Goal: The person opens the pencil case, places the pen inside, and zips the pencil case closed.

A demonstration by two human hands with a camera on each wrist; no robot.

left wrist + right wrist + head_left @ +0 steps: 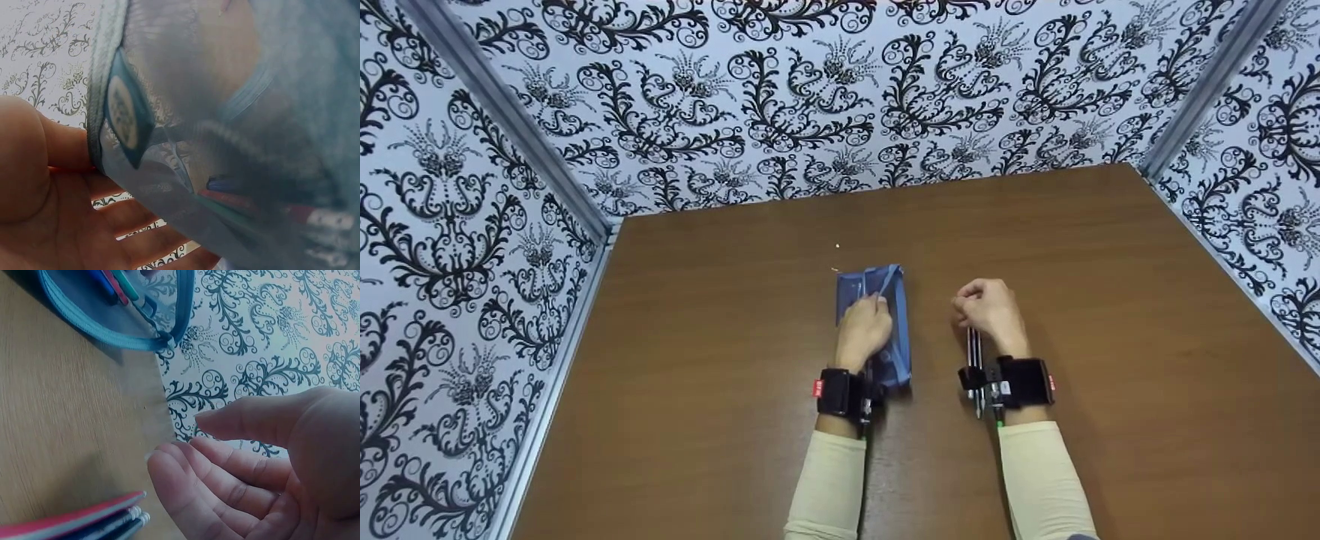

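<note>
My left hand (864,330) grips a blue see-through zip pencil pouch (901,337) on the table. In the left wrist view the thumb and fingers hold its zipped edge, and several pens (236,198) show through the side. The pouch mouth gapes in the right wrist view, with blue, red and green pens (115,286) inside. Right of the pouch, my right hand (994,311) hovers with fingers loosely bent and nothing between thumb and fingertips. Below that hand are several pencils (79,517), one of them red, side by side; the wrist strap partly hides them in the head view.
The brown wooden table (697,337) is bounded by patterned black-and-white walls (810,97) at the back and both sides, with metal posts (502,105) at the corners. Tiny light specks (836,246) lie beyond the pouch.
</note>
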